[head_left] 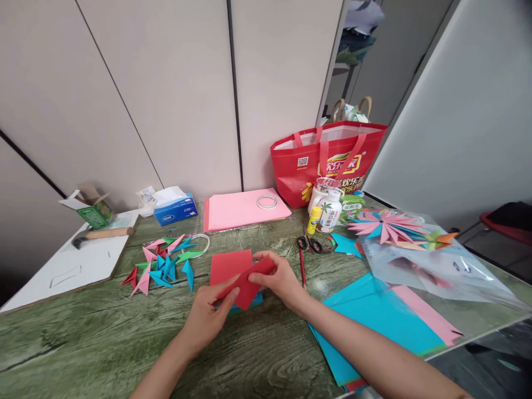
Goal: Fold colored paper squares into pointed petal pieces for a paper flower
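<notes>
Between my two hands is a small piece of red paper [248,289], folded, with a pointed corner hanging toward me. My left hand [213,310] pinches its left end between thumb and fingers. On the right end, my right hand [277,276] grips it with the thumb on top. Under and behind it lies a stack of red paper squares [230,265], with a blue edge showing at the front. To the left is a loose pile of folded paper pieces [166,269] in pink, blue, green and red, beside a white ring [203,244].
Scissors [310,243], a red pencil [302,267], a glue stick [314,220] and a white bottle [330,210] stand or lie at right. Blue sheets [374,318] cover the front right. Behind are pink sheets [236,210], a tissue pack [175,209], a red bag [291,174]; a hammer [103,234] lies left.
</notes>
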`<state>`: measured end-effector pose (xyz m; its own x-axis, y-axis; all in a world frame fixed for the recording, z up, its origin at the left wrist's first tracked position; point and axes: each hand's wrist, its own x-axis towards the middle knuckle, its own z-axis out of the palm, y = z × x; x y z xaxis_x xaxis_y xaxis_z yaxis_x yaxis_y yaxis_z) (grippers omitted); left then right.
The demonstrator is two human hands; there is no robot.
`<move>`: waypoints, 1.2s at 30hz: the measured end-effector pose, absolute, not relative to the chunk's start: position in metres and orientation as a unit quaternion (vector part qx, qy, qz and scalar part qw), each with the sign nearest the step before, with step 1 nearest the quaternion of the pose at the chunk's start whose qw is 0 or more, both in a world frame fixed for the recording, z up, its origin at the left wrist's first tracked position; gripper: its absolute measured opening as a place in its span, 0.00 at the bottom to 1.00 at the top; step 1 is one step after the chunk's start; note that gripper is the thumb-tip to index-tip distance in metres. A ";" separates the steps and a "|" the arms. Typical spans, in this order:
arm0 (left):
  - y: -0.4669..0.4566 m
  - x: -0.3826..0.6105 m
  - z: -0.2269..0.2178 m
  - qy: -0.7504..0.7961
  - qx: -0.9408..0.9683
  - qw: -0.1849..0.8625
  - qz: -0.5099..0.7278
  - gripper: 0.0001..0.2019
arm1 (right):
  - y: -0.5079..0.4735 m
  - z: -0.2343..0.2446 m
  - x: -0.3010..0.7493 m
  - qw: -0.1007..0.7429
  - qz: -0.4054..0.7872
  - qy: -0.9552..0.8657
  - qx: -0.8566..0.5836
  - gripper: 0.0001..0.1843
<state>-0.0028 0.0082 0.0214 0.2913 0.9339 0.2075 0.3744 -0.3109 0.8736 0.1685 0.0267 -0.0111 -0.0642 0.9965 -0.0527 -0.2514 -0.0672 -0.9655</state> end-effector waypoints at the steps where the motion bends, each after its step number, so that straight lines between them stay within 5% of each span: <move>1: 0.007 -0.002 0.021 0.456 0.713 0.376 0.377 0.09 | 0.026 -0.012 0.168 0.534 0.571 -0.440 -0.441 0.28; 9: 0.018 -0.009 0.011 0.509 0.589 0.384 0.496 0.16 | 0.033 -0.020 0.173 0.483 0.642 -0.471 -0.365 0.39; 13: 0.021 -0.011 0.008 0.511 0.545 0.392 0.537 0.25 | 0.033 -0.018 0.172 0.485 0.658 -0.450 -0.360 0.30; 18: 0.017 -0.009 0.001 0.480 0.678 0.268 0.488 0.20 | 0.029 -0.012 0.170 0.513 0.650 -0.447 -0.339 0.15; 27: 0.013 -0.009 -0.006 0.350 0.869 0.123 0.328 0.28 | 0.028 -0.014 0.167 0.563 0.648 -0.403 -0.317 0.18; 36: 0.012 -0.007 0.001 0.385 0.798 0.251 0.390 0.25 | 0.031 -0.016 0.169 0.561 0.632 -0.405 -0.348 0.16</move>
<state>-0.0068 0.0124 0.0008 0.4000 0.8100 0.4289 0.4190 -0.5778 0.7004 0.1685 0.0306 -0.0160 -0.1272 0.9918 0.0149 -0.4275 -0.0413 -0.9031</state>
